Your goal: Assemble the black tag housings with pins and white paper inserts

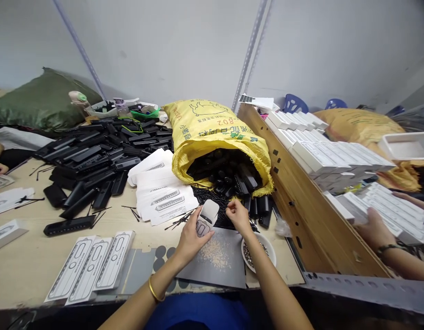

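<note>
My left hand (191,237) grips a small white printed box (205,221), tilted up with its end flap open; something dark shows at the opening. Close to its right is my right hand (238,214), fingers pinched together; whatever they hold is hidden or too small to make out. Just beyond both hands lies a heap of thin black cords or sticks (219,208), in front of a yellow sack (212,128) full of black devices. Beneath my hands, small beige bits (214,253) lie on a grey sheet (232,270). A white bowl (273,256) of small metallic pieces sits under my right forearm.
Flat printed cartons (165,199) lie left of the sack, beside a pile of black devices (95,156). Three closed boxes (90,270) rest at front left. A wooden divider (301,201) runs along the right; beyond it a co-worker's hand (375,229) touches stacked white boxes (339,160).
</note>
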A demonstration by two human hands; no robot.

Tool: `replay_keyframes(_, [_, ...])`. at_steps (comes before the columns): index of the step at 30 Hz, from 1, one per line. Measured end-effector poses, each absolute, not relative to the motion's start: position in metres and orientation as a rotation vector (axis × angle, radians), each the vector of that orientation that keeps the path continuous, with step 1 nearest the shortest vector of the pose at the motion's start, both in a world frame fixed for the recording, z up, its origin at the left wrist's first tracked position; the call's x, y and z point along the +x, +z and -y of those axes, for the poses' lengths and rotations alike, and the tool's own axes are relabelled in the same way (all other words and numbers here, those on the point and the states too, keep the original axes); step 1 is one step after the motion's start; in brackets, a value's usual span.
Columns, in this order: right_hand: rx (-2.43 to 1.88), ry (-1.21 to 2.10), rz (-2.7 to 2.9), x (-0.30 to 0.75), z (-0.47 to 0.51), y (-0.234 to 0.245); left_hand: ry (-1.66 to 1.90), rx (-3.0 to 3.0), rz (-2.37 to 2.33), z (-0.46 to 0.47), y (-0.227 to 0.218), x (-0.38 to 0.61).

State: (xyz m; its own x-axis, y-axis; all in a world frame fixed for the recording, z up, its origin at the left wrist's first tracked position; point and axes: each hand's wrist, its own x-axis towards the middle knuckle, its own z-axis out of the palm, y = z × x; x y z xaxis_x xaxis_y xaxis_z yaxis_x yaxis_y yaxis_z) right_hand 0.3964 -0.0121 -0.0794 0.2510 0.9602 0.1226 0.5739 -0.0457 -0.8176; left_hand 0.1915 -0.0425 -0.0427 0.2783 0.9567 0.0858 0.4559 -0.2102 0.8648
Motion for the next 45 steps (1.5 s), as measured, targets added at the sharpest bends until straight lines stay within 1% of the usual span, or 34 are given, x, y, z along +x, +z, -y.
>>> replay_keyframes(2, [-1.596, 0.661, 1.3, 0.392, 0.016, -0.062, 0.819, 1.806, -1.284, 0.042, -0.046, 0.194])
replay_keyframes(5, [-1.258, 0.804, 1.019, 0.373, 0.027, -0.037, 0.826, 1.816, -1.269, 0.042, -0.048, 0.198])
replay_keyframes(7, [-1.141, 0.851, 0.95, 0.358, 0.037, -0.026, 0.839, 1.808, -1.257, 0.042, -0.047, 0.2])
replay_keyframes(12, [-1.342, 0.787, 1.246, 0.345, 0.06, -0.026, 0.863, 1.771, -1.219, 0.042, -0.045, 0.199])
replay_keyframes(14, [-1.354, 0.753, 1.215, 0.347, 0.062, -0.029, 0.888, 1.76, -1.204, 0.043, -0.045, 0.197])
replay_keyframes(16, [-1.315, 0.817, 1.102, 0.346, 0.059, -0.034, 0.895, 1.758, -1.164, 0.046, -0.045, 0.196])
replay_keyframes(18, [-1.267, 0.962, 1.018, 0.341, 0.054, -0.04, 0.875, 1.772, -1.103, 0.049, -0.046, 0.194])
replay_keyframes(20, [-1.247, 1.012, 0.964, 0.333, 0.048, -0.047, 0.856, 1.796, -1.056, 0.052, -0.046, 0.194])
replay_keyframes(23, [-1.234, 0.954, 0.81, 0.32, 0.043, -0.058, 0.88, 1.828, -1.037, 0.052, -0.046, 0.195])
replay_keyframes(27, [-1.22, 0.972, 0.619, 0.31, 0.043, -0.065, 0.887, 1.857, -1.062, 0.05, -0.046, 0.199])
replay_keyframes(29, [-1.283, 0.842, 0.701, 0.305, 0.051, -0.063, 0.874, 1.808, -1.072, 0.049, -0.046, 0.199])
replay_keyframes(33, [-1.306, 0.551, 1.153, 0.296, 0.07, -0.056, 0.856, 1.625, -1.06, 0.049, -0.045, 0.194])
replay_keyframes(35, [-1.305, 0.552, 1.219, 0.294, 0.074, -0.052, 0.856, 1.611, -1.073, 0.051, -0.045, 0.193])
replay_keyframes(39, [-1.38, 0.643, 1.097, 0.294, 0.068, -0.048, 0.845, 1.635, -1.12, 0.052, -0.047, 0.19])
replay_keyframes(45, [-1.219, 0.463, 1.368, 0.283, 0.077, -0.061, 0.914, 1.64, -1.158, 0.051, -0.054, 0.19])
